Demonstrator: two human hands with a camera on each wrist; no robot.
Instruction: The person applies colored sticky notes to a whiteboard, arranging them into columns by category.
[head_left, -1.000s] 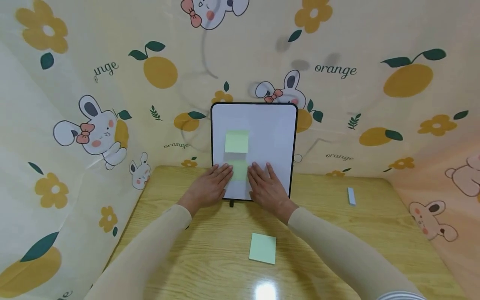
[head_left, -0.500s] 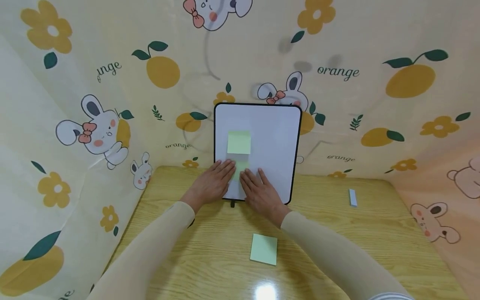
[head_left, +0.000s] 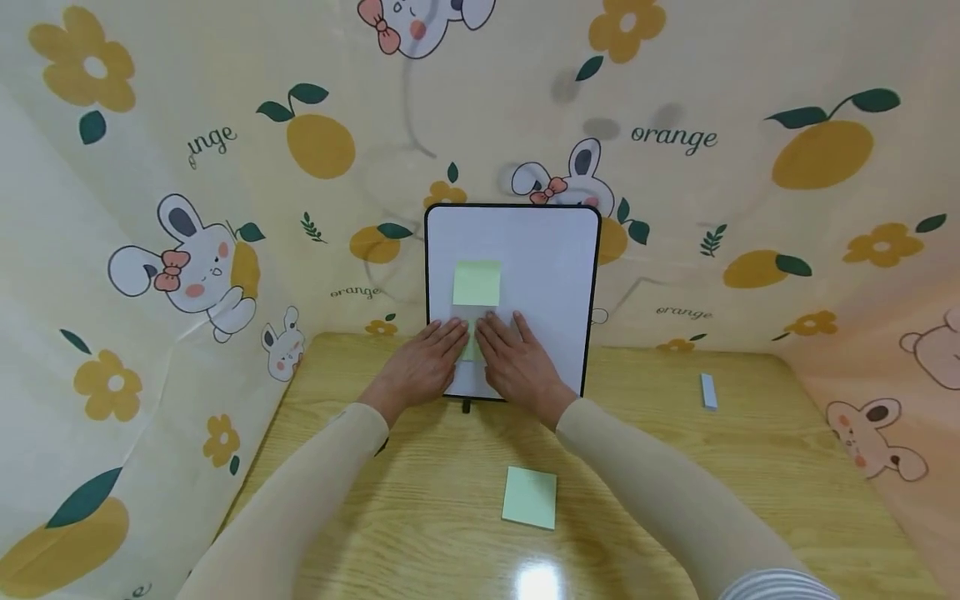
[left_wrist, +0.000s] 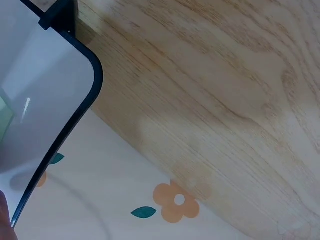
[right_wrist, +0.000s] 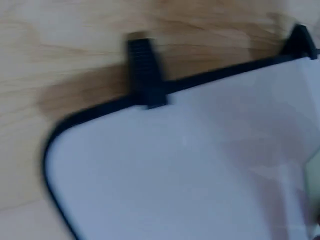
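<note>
A whiteboard (head_left: 551,267) with a black frame stands upright at the back of the table. One pale green sticky note (head_left: 477,283) is stuck on its left half. Below it lies a second sticky note (head_left: 470,346), mostly covered by the hands. My left hand (head_left: 427,362) rests with straight fingers over that lower note's left side. Straight fingers of my right hand (head_left: 521,362) touch its right side. In the right wrist view, black feet (right_wrist: 145,70) hold the board's lower edge, and the lower note shows only as a sliver at the right border.
A pad of pale green sticky notes (head_left: 529,497) lies on the wooden table (head_left: 420,517) in front of the board. A small light-blue strip (head_left: 708,392) is farther right. Patterned cloth (head_left: 315,217) surrounds the table at the back and sides.
My right hand has shifted left across the lower note, then slightly up, so its fingers now lie near the left hand's fingertips. The left hand stays nearly in place.
</note>
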